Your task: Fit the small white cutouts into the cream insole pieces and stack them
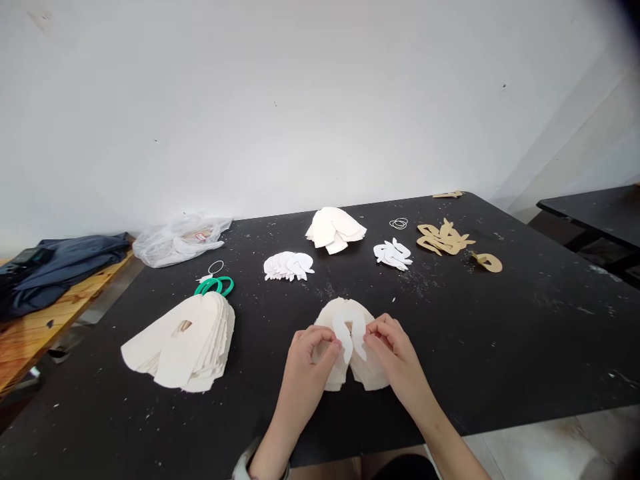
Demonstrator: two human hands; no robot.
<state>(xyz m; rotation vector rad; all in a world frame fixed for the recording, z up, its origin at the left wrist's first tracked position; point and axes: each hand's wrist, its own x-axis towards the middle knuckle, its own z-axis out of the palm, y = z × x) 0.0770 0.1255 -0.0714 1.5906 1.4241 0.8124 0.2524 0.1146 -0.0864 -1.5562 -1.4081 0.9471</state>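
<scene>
Two hands, closed narrow, pinch a white U-shaped cutout (345,328) from either side, the left hand (313,357) on its left arm and the right hand (393,353) on its right. It lies on a cream cutout stack (367,373) near the middle of the black tabletop (505,320).

Five more piles lie around them: a large cream stack (193,347) to the left, a smaller cream stack (334,230) at the far side, two white piles (287,266) (393,254) between, and a tan pile (443,238) to the far right. One loose tan piece (487,262) sits beside that pile, and another (447,194) lies at the far edge.

Two green loops (215,286) touch the large stack. One thin white loop (216,267) lies just beyond them.

A single plastic bag (180,240) at the far left corner holds something pale, too blurred to tell. Open tabletop stretches right of the hands, and the near edge runs just below them.
</scene>
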